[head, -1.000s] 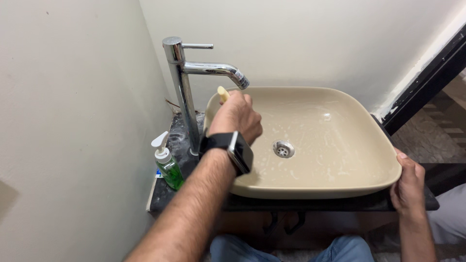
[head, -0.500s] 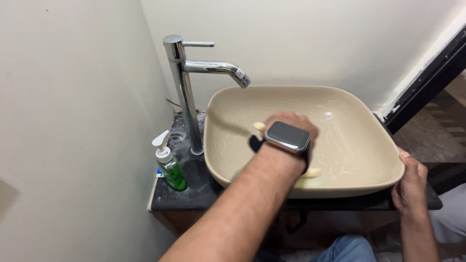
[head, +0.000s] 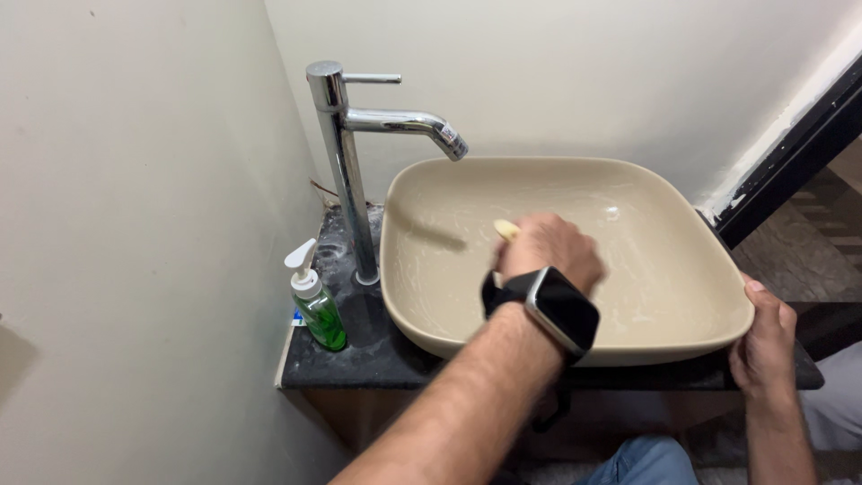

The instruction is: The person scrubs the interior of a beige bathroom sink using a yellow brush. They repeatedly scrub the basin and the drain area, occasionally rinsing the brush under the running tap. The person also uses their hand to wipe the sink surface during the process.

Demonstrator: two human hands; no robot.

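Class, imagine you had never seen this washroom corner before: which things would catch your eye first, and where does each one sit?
First the beige basin on the dark counter, with the left hand inside it, closed on a pale yellow tool whose working end is hidden. The right hand grips the basin's right rim. At the left stand a tall chrome tap and, nearer the camera, a green soap bottle.

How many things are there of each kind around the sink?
Basin: 1
Tap: 1
Soap bottle: 1
Yellow scrubber: 1
Wristwatch: 1
Hands: 2, left hand, right hand
Total: 7
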